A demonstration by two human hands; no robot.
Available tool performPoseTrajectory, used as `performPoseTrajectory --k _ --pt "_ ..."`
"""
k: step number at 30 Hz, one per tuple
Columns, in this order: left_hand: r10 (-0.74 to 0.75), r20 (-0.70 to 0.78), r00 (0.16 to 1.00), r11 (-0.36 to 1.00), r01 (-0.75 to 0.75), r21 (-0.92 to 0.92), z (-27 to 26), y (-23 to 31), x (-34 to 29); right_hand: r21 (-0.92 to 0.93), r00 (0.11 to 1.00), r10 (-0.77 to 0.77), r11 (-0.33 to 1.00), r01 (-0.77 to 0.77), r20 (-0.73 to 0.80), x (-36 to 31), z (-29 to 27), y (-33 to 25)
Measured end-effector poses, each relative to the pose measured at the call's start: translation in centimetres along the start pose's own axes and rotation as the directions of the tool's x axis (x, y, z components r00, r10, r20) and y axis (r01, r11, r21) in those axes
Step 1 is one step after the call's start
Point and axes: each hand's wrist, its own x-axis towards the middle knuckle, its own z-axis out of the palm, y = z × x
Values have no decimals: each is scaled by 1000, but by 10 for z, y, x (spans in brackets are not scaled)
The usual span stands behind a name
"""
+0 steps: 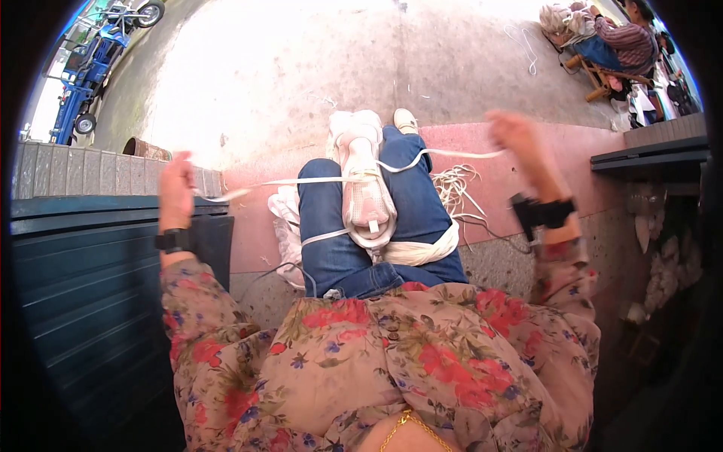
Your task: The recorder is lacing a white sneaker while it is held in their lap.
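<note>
A pale pink and white sneaker [367, 188] rests lengthwise between my thighs, its heel opening toward me. A flat white shoelace [309, 180] runs out from both sides of the shoe, stretched wide. To the left, my left hand [177, 187] is closed on one end of it. My right hand [520, 139], slightly blurred, is raised at the right with its fingers closed on the other end. Across my right thigh lies a bundle of white laces [425, 247]. Another pale shoe shows partly beyond the first.
Loose white laces [456, 188] lie on the pink floor to my right. A pale pink cloth or shoe [285, 233] is beside my left leg. Dark blue doors [120, 279] stand at the left. A person [629, 41] sits at the far right; a blue vehicle [94, 64] stands far left.
</note>
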Motion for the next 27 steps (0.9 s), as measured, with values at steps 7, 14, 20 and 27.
performPoseTrajectory --k 7,14,20,27 --pt "-202 468 860 938 33 345 174 -65 -100 -450 974 -163 866 218 158 -23 159 54" --pt "253 513 821 598 -549 584 197 -70 -110 -704 974 -195 676 218 115 -22 176 55" --pt "241 486 840 628 -517 581 199 -78 -112 -671 887 -378 588 451 265 -17 177 57" --pt "240 505 829 403 -558 726 210 -65 -116 -730 797 -429 359 582 425 -14 180 53"
